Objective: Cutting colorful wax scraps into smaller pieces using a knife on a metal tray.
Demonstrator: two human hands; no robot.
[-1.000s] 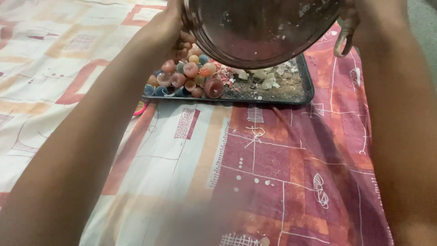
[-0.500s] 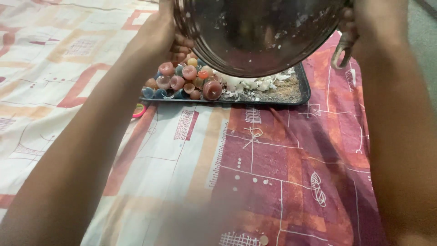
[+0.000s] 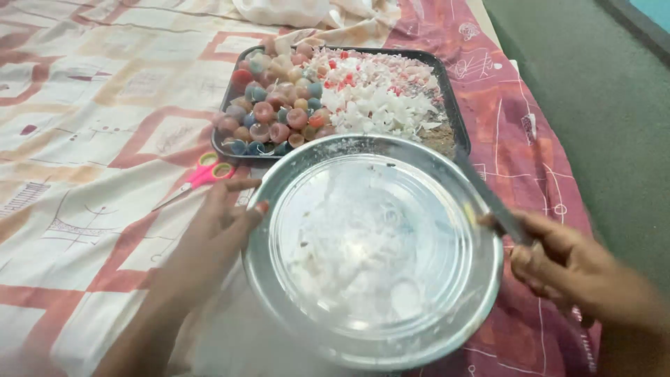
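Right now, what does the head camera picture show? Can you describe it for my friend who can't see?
Two bare hands hold a round silver metal plate smeared with white residue: the left hand on its rim, the right hand gripping a dark flat tool. Behind lies a black rectangular tray of small coloured cups and white flakes, with pink-handled scissors on the patterned cloth.

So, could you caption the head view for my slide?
Both hands, left hand and right hand, hold a round metal plate before a dark tray.
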